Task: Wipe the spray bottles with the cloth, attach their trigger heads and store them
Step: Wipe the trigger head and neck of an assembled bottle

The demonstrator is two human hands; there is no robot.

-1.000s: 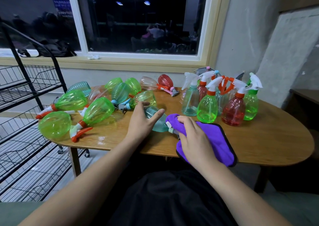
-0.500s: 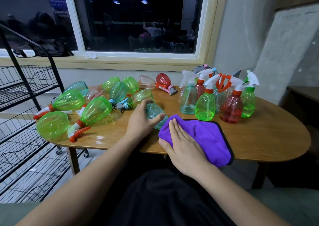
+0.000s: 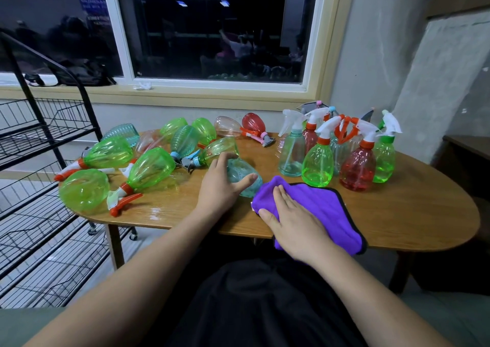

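Observation:
A teal spray bottle point(image 3: 242, 175) lies on its side near the table's front edge. My left hand point(image 3: 221, 185) grips its body, thumb stretched across it. A purple cloth point(image 3: 322, 208) drapes over the bottle's neck end and the table beside it. My right hand point(image 3: 293, 222) lies flat on the cloth with straight fingers, pressing it down. The bottle's neck and any trigger head are hidden under the cloth.
Several green, teal and pink bottles point(image 3: 151, 167) lie on the left of the wooden table point(image 3: 411, 214). A group of upright bottles with trigger heads point(image 3: 355, 166) stands at the back right. A black wire rack point(image 3: 39, 177) stands left of the table.
My right hand went from gripping the cloth around the bottle's neck to lying flat on top of it. The cloth now covers the neck fully. My left hand stayed on the bottle.

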